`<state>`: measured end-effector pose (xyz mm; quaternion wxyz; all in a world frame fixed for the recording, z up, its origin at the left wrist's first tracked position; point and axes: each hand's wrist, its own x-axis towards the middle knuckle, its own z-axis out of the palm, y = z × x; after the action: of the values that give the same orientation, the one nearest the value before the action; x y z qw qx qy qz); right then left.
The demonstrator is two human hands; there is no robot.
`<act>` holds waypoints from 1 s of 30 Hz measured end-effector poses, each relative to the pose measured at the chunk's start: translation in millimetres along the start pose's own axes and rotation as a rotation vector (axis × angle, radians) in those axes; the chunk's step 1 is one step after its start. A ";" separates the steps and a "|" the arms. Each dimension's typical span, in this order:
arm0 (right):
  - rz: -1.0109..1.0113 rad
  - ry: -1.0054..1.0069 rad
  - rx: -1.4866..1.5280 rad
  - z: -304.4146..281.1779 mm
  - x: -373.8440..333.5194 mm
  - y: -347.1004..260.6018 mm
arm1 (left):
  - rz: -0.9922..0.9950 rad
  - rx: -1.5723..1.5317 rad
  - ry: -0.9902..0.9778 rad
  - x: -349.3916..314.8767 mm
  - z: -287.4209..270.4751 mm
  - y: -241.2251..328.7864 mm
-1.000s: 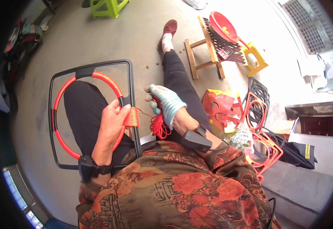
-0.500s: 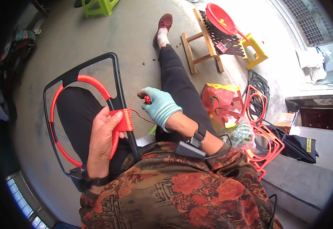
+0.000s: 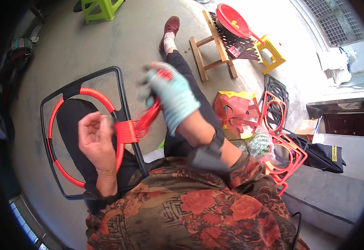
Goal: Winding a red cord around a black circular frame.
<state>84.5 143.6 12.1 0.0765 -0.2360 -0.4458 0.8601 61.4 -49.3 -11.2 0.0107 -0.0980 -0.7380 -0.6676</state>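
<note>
Loosely the left hand (image 3: 95,141) curls while the right hand (image 3: 173,91) clutches red cord (image 3: 148,118); a black bag (image 3: 320,157) shows lettering (image 3: 334,153).

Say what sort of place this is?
Probably a lived-in home room or small household workspace; the view can't confirm which. Clues: a green plastic stool, a red basket with yellow items inside, and a watermelon in clear plastic.

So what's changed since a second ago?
Your bare left hand has apparently let go of the orange-red cord winding, curled beside it. Your teal-gloved right hand moved forward. It still holds the loose red cord; the black rectangular frame stays over your left thigh.
</note>
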 end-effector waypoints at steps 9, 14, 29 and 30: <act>0.163 0.157 0.865 -46.8 80.4 36.0 | -0.098 -0.019 -0.696 -43.3 42.7 20.0; 0.143 0.251 0.866 -41.5 82.5 53.6 | -0.707 -0.470 -0.782 -45.1 53.4 -2.9; 0.214 0.077 0.718 42.3 51.7 56.3 | -0.759 -0.986 -0.956 -42.7 54.7 -11.3; 0.186 0.039 0.691 42.2 49.5 56.7 | -0.770 -0.975 -0.974 -43.3 54.4 -14.8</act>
<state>25.5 96.2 -29.4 0.0819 -0.2521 -0.1038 0.9586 107.8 -2.6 -38.0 -0.5899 -0.1106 -0.2657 -0.7545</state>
